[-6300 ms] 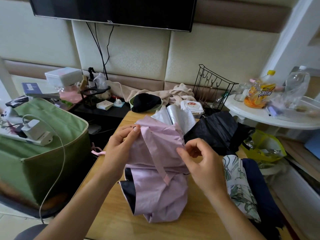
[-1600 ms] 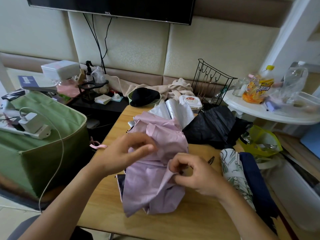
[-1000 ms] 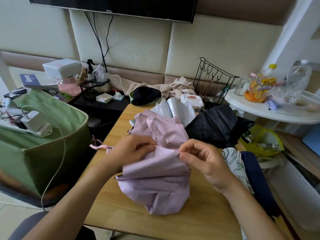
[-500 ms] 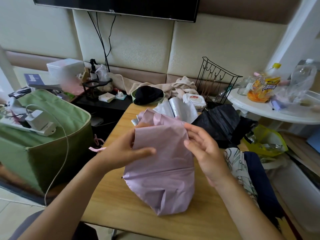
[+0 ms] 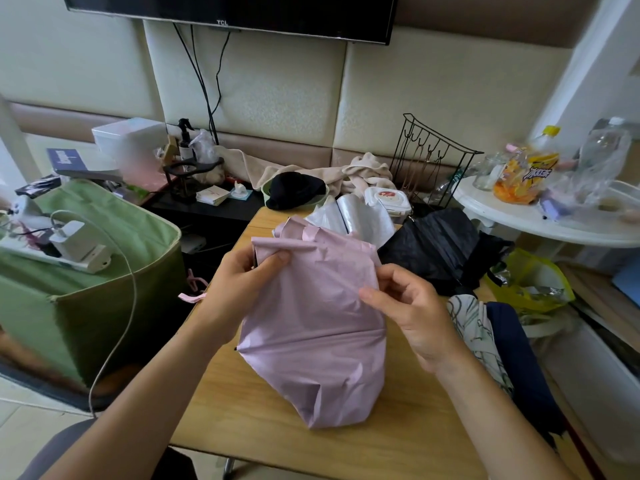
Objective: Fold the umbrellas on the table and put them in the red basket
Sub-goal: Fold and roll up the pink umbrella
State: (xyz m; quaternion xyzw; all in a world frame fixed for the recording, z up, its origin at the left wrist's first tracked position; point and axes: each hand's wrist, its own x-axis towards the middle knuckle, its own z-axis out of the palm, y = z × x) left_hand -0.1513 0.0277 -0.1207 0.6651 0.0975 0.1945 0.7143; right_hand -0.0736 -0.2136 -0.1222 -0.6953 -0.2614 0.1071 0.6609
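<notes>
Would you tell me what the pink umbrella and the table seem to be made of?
Pink umbrella: thin woven synthetic, likely polyester, matte; it creases sharply and drapes softly. Table: light wood or wood-look laminate, smooth; faint grain lines show, but which cannot be told.

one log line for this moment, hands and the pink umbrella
step: folding | left hand: grips pink umbrella top edge | right hand: pinches its right side | umbrella: on table, not yet strapped | red basket: not seen

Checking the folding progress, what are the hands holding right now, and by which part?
Both hold the pink umbrella: the left hand grips its upper left fabric edge, the right hand pinches the canopy's right edge.
</notes>
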